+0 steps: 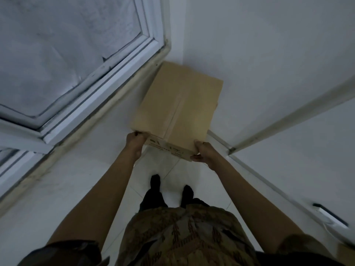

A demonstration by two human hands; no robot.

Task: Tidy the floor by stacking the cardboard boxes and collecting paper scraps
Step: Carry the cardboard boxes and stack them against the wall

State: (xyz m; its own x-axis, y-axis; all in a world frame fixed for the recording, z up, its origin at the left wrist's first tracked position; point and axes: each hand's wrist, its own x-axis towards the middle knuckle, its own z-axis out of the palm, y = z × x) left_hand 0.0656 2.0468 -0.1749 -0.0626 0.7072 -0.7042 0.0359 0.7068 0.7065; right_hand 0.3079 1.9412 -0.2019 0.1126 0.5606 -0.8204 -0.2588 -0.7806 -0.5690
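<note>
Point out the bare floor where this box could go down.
Bare tiles lie between the feet and the cardboard box, bordered by the window wall and the door. The corner ahead is crowded: the box, gripped by left hand and right hand, fills it.

My feet stand on the white tiled floor; whether the box touches it is hidden.

Matt cardboard box, glossy floor tiles
</note>
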